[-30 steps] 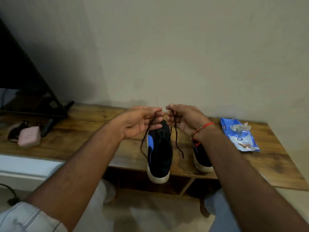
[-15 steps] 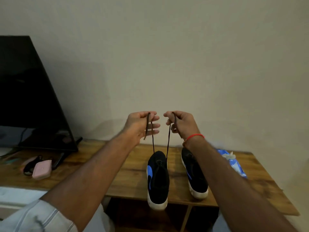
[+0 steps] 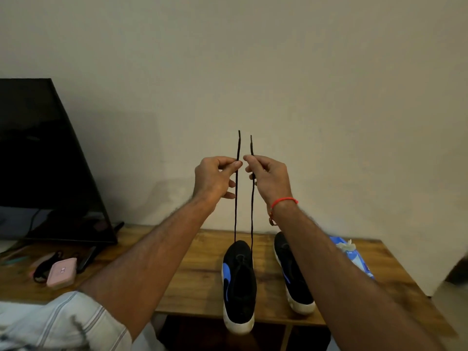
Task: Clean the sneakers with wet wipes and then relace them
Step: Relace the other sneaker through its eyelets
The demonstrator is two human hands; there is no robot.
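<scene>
Head view: my left hand (image 3: 215, 177) and right hand (image 3: 269, 177) each pinched one end of the black lace (image 3: 236, 211), drawn taut and level above the near sneaker (image 3: 239, 287) on the wooden table (image 3: 197, 282), probably to even both ends before threading.

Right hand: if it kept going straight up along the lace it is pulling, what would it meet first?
Nothing, seemingly: above the right hand and the lace only bare wall shows behind, though depth is unclear.

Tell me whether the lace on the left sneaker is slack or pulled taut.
Taut. Both ends of the lace run straight up from the left sneaker to the left hand and right hand pinching them.
</scene>
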